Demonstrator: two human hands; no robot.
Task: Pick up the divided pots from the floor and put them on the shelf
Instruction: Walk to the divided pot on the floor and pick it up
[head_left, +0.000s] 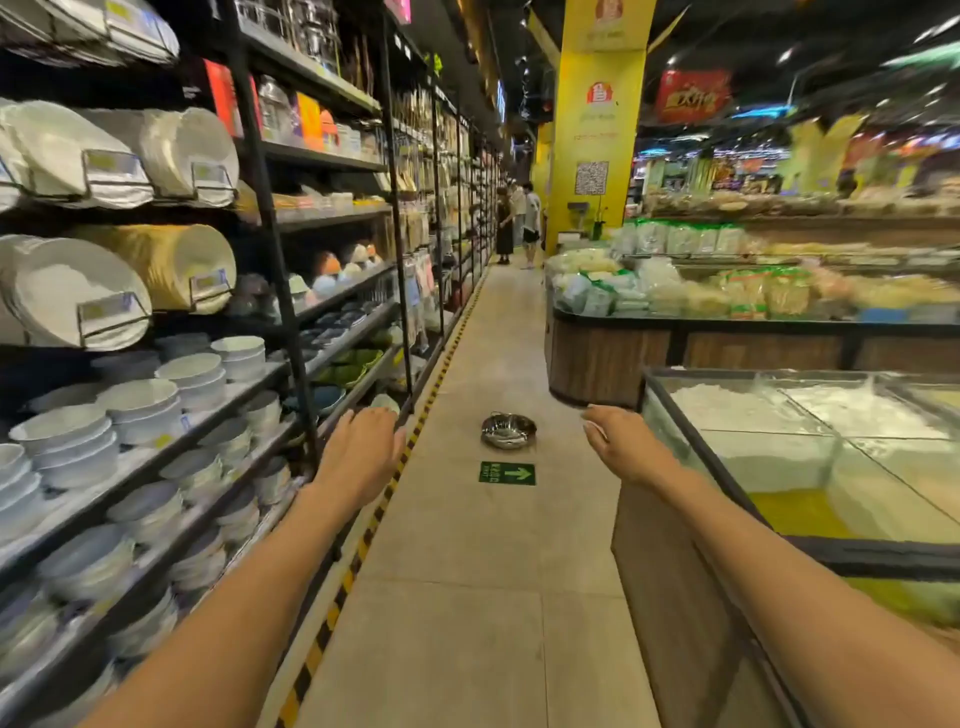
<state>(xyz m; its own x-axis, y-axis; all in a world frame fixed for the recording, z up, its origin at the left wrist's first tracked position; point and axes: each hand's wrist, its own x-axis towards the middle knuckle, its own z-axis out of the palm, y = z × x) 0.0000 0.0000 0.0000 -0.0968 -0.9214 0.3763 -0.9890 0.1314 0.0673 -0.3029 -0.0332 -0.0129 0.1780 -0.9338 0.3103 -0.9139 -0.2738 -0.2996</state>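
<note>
The pots (508, 431) are not yet picked up: a shiny steel stack, or perhaps a single divided pot, sits on the tiled floor (467, 597) in the middle of the aisle, well ahead of the person and just beyond a green arrow sticker (507, 473). How many pots are nested there cannot be told at this range.

Nearest the camera, both bare arms stretch forward over the floor. The left hand (361, 452) hangs palm down with fingers loosely extended, its grip released and holding nothing. The right hand (621, 441) is likewise slack, fingers curled a little downward, grip released and empty. Neither hand is near the pots; both float well short of them.

To the left runs a dark metal shelf (291, 374) loaded with stacks of bowls and plates, edged along the floor by a yellow-and-black striped strip (363, 540). To the right stands a glass-topped bin (779, 457) of loose white goods, and farther on a worktop heaped with packaged food (675, 291). Far down the aisle, a few shoppers (519, 218) stand beside a yellow pillar (597, 130).

So the task looks to be at its very start: walking up, stooping, grasping the pots and setting them on a shelf all remain. Which shelf level is meant cannot be told.
</note>
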